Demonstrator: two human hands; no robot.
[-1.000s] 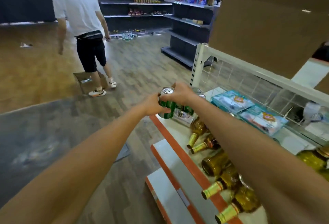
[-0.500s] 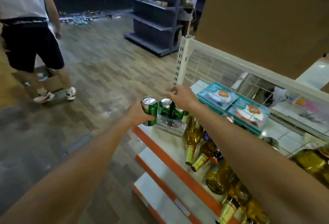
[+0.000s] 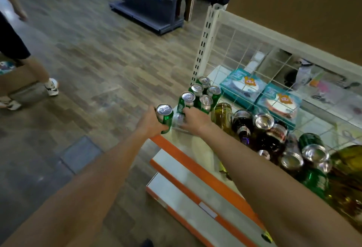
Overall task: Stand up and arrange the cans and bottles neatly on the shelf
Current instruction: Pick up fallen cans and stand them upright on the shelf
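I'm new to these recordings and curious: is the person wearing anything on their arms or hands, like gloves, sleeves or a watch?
No. Both arms are bare as far as the view shows, no sleeve in sight. The left hand and right hand wear no gloves; no watch, band or ring shows.

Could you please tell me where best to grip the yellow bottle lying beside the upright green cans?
Take the yellow bottle by its broad body, probably from above: it lies on its side, flanked by the green cans and a dark bottle, and the right forearm hides its neck.
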